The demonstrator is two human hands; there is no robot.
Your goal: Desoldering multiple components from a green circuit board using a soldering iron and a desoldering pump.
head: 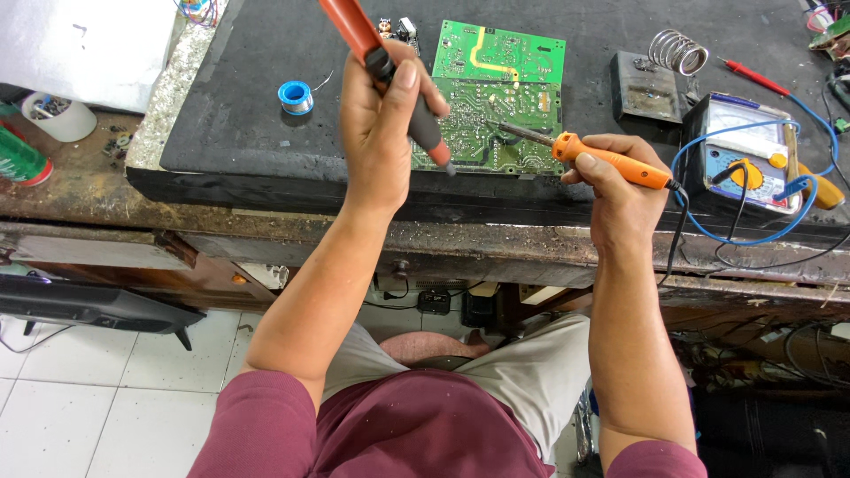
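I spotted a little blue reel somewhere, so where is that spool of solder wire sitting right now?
In the head view, the blue solder spool lies on the dark bench mat, left of the left hand and the green circuit board.

The person wears a maroon short-sleeved shirt; each sleeve ends above the elbow, leaving both forearms bare. Light grey-beige shorts cover the upper legs. The left hand (381,124) and right hand (620,190) carry no gloves, rings or watch.

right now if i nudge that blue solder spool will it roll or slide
The solder spool lies flat on its flange on the black mat, so it would probably slide, not roll. It looks small, likely light. Its loose wire tail may drag.
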